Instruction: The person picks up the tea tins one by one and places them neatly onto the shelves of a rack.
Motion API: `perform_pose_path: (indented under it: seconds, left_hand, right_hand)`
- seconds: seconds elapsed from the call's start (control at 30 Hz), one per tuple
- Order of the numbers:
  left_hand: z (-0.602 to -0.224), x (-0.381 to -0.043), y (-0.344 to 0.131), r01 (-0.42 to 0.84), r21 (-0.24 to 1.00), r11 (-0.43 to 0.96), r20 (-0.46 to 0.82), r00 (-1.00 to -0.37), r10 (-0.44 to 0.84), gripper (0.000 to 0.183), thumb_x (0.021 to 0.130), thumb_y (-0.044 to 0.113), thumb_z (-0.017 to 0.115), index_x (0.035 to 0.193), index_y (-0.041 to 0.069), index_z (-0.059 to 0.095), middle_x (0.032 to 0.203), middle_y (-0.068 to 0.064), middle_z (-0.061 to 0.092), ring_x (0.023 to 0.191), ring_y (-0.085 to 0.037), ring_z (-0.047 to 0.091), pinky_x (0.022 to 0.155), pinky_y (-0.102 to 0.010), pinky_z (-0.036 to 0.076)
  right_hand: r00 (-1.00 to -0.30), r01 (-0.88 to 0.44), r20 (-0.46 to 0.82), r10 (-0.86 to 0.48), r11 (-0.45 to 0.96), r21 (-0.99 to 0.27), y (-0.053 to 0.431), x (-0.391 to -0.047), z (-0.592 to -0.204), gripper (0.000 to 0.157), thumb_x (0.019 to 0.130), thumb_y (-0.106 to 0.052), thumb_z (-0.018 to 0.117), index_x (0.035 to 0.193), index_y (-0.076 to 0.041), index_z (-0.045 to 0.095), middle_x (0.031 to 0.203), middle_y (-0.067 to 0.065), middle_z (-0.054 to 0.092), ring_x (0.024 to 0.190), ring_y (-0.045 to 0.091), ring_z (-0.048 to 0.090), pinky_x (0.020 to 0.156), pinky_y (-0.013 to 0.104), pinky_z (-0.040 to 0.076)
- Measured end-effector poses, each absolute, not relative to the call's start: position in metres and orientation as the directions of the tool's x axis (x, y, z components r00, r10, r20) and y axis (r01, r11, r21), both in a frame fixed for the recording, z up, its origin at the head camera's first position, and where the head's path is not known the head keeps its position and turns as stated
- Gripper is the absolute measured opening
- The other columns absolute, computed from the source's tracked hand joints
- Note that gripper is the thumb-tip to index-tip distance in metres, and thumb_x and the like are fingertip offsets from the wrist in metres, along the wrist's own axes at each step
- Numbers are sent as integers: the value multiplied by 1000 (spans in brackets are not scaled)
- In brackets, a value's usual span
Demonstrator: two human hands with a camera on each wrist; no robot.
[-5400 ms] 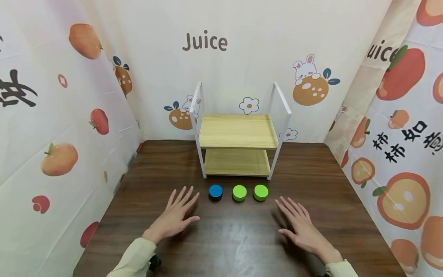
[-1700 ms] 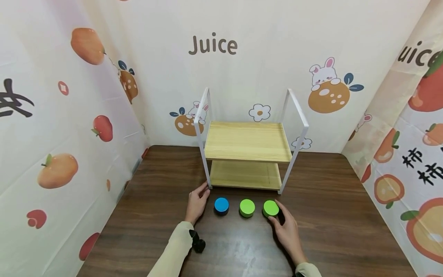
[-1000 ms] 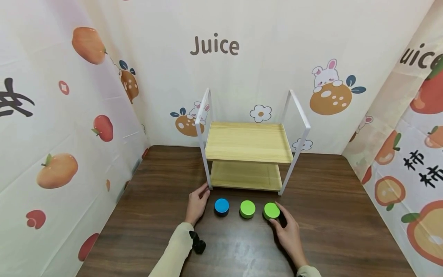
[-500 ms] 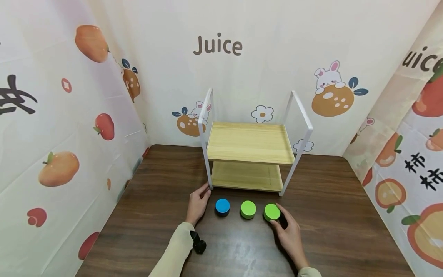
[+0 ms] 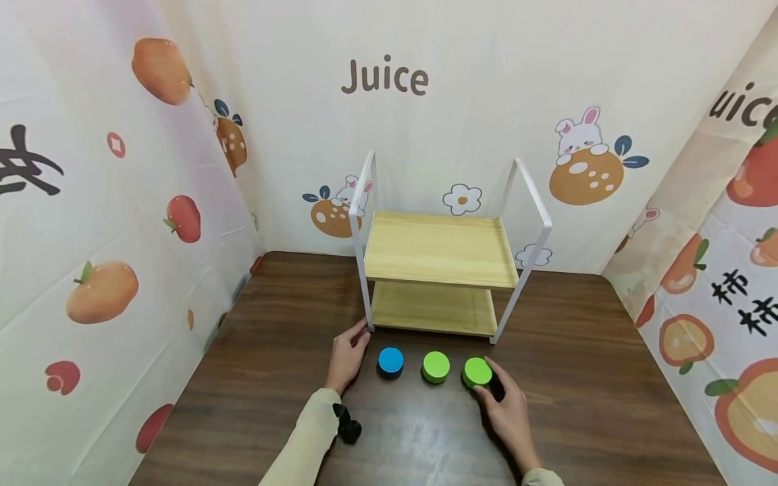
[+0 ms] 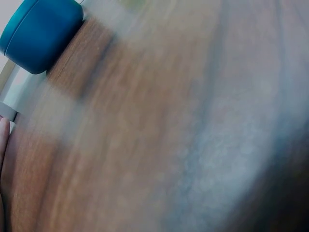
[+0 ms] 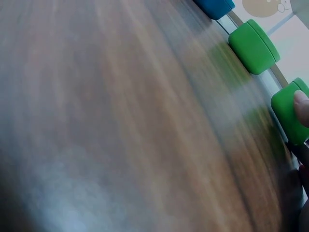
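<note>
My right hand [image 5: 509,412] grips the rightmost green round tin [image 5: 477,372], thumb on its near side and a finger round its far side. The right wrist view shows the thumb [image 7: 302,107] against that tin's wall. My left hand [image 5: 346,358] is at the foot of the front left leg of a two-tier shelf rack [image 5: 440,250], fingertips and thumb pinching the leg. A second green tin [image 5: 435,367] and a blue tin [image 5: 391,362] stand in a row between my hands. In the left wrist view, a fingertip [image 6: 4,133] shows at the edge near the grey leg.
The rack has a white metal frame and pale wood boards. It stands on a dark wood table [image 5: 292,304] near the back curtain [image 5: 486,81]. Printed fruit curtains also close off both sides. A black strap [image 5: 347,428] sits on my left wrist.
From lying spread over the table, my left hand has moved to the rack's leg and my right hand to the rightmost green tin. Over the last second both hands stay put.
</note>
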State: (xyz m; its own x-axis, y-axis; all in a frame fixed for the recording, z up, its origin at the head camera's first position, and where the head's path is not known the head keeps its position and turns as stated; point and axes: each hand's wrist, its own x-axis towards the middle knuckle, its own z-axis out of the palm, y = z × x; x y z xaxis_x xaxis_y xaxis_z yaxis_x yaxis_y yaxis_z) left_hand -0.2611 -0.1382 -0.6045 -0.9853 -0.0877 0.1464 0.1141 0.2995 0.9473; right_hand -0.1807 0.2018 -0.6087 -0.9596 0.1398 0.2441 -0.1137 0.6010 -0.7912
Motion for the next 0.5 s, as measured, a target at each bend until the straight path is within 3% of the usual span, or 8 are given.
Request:
perform_pose_path:
  seconds: [0.23, 0.33, 0.43, 0.5]
  left_hand:
    - [-603, -269, -137, 128, 943, 307, 161, -983, -85, 42, 106, 9, 61, 148, 2, 60, 149, -18, 62, 134, -32, 64, 110, -52, 52]
    - [-601, -268, -136, 133, 946, 296, 164, -983, -81, 42, 107, 10, 61, 148, 3, 60, 150, -18, 62, 135, -33, 64, 110, -52, 52]
    - [-603, -262, -137, 125, 949, 291, 155, -985, -82, 42, 107, 10, 61, 148, 3, 60, 150, -19, 62, 135, -33, 64, 110, -51, 52]
    - [-605, -259, -137, 113, 949, 295, 145, -985, -89, 42, 106, 9, 61, 147, 2, 61, 148, -19, 63, 134, -32, 65, 109, -50, 53]
  right_hand:
    - [-959, -105, 239, 152, 594, -798, 202, -187, -606, 65, 86, -1, 83, 147, -8, 61, 146, 20, 65, 137, 38, 58, 106, 4, 29]
    - [-961, -103, 236, 145, 603, -791, 203, -187, -605, 65, 88, -2, 83, 148, -8, 60, 147, 21, 64, 137, 41, 58, 115, 27, 42]
    - [-968, -89, 214, 132, 614, -784, 201, -182, -604, 65, 89, -4, 82, 150, -8, 59, 148, 22, 62, 138, 45, 57, 111, 60, 46]
    - [-971, -81, 202, 128, 616, -783, 200, -178, -605, 65, 89, -4, 82, 150, -7, 58, 148, 24, 62, 137, 47, 57, 110, 65, 46]
